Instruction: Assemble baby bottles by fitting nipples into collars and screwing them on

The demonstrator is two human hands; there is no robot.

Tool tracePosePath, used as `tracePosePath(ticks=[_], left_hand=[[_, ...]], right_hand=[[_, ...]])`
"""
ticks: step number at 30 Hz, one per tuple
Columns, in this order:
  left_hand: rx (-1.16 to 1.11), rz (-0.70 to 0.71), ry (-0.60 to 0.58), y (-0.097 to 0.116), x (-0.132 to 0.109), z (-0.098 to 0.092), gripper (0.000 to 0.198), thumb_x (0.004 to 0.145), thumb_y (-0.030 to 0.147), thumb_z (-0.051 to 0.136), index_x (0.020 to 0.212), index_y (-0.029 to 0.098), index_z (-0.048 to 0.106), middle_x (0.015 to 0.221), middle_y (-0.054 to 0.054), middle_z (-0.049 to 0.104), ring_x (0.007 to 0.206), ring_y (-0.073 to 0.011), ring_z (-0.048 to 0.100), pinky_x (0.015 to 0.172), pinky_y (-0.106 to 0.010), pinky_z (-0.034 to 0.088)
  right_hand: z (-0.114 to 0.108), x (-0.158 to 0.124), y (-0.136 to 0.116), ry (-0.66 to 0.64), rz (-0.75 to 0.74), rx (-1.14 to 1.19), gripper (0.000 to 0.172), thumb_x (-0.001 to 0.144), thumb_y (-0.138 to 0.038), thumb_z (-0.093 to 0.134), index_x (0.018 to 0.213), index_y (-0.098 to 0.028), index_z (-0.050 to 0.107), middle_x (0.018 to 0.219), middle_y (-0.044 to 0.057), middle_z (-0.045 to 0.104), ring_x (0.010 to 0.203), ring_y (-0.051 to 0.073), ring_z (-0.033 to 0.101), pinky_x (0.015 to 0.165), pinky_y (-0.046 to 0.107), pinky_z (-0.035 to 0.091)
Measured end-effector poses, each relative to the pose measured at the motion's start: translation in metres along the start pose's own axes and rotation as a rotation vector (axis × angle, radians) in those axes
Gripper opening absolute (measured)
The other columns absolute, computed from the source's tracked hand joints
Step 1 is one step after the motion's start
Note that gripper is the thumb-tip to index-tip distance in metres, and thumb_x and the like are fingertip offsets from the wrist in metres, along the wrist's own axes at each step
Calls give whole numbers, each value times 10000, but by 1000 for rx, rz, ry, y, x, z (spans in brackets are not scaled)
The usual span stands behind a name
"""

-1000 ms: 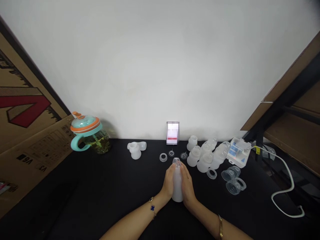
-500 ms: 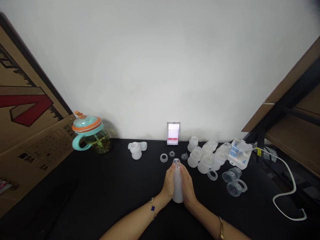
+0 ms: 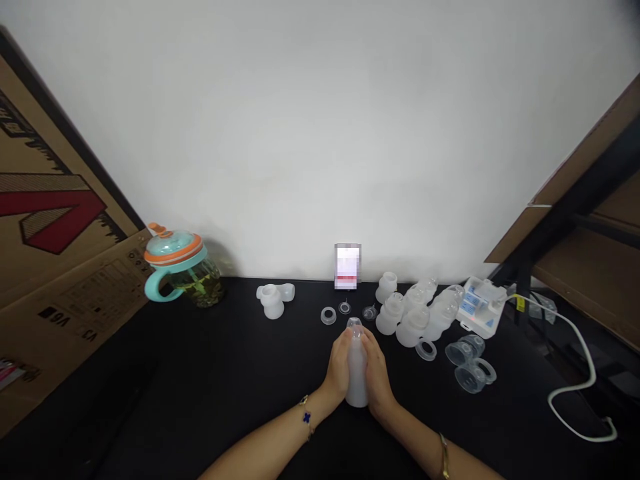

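Note:
A tall, frosted white baby bottle (image 3: 357, 380) with a clear cap stands upright near the front of the black table. My left hand (image 3: 338, 363) presses against one side of it and my right hand (image 3: 379, 373) against the other, so both are closed around it. Behind the hands lie a translucent ring (image 3: 328, 315), a small clear disc (image 3: 345, 307) and another clear valve-like piece (image 3: 369, 313). Several frosted bottles (image 3: 413, 327) stand close together to the right, some topped with clear caps. A loose ring (image 3: 426, 349) lies in front of them.
At the left stands a teapot-like jug (image 3: 175, 267) with an orange and teal lid, beside a cardboard box (image 3: 60, 300). White bottle parts (image 3: 273, 301) sit at the back. On the right are clear cups (image 3: 470, 375), a white box (image 3: 483, 307) and a white cable (image 3: 575, 387). A blurred screen (image 3: 347, 267) leans on the wall.

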State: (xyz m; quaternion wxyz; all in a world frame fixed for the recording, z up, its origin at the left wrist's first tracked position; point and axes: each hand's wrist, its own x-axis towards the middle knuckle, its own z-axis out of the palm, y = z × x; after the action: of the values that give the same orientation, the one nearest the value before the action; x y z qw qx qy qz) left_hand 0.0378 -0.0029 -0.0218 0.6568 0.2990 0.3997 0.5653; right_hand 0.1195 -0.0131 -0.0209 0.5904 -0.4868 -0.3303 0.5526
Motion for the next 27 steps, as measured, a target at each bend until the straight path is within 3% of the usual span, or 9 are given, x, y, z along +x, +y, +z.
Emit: tracePosePath(ticks=[6, 17, 23, 27], left_hand=[[47, -2, 45, -4, 2, -3, 587, 761, 702, 655, 941, 150, 739, 887, -78, 722, 833, -221, 635, 791, -338, 490], [61, -1, 80, -10, 6, -7, 571, 780, 686, 647, 930, 142, 738, 860, -71, 712, 799, -209, 623, 756, -322, 485], [4, -8, 38, -6, 4, -3, 618, 746, 724, 658, 914, 131, 715, 724, -33, 659, 655, -162, 575, 642, -291, 465], [9, 74, 22, 7, 6, -2, 590, 734, 709, 682, 864, 134, 711, 727, -60, 685, 669, -192, 624, 626, -293, 475]], right_hand=[[0, -1, 0, -11, 0, -15, 397, 820, -574, 654, 1046, -250, 693, 1055, 34, 736, 931, 249, 661, 797, 325, 520], [1, -2, 0, 1, 3, -41, 421, 801, -596, 661, 1038, -250, 690, 1012, 35, 729, 903, 253, 656, 793, 342, 525], [1, -2, 0, -18, -13, -18, 463, 814, -626, 640, 1085, -253, 684, 1090, 49, 729, 963, 268, 670, 847, 368, 534], [1, -2, 5, -60, -24, 22, 604, 752, -639, 708, 1214, -257, 630, 1170, 75, 710, 1059, 291, 660, 915, 398, 528]])
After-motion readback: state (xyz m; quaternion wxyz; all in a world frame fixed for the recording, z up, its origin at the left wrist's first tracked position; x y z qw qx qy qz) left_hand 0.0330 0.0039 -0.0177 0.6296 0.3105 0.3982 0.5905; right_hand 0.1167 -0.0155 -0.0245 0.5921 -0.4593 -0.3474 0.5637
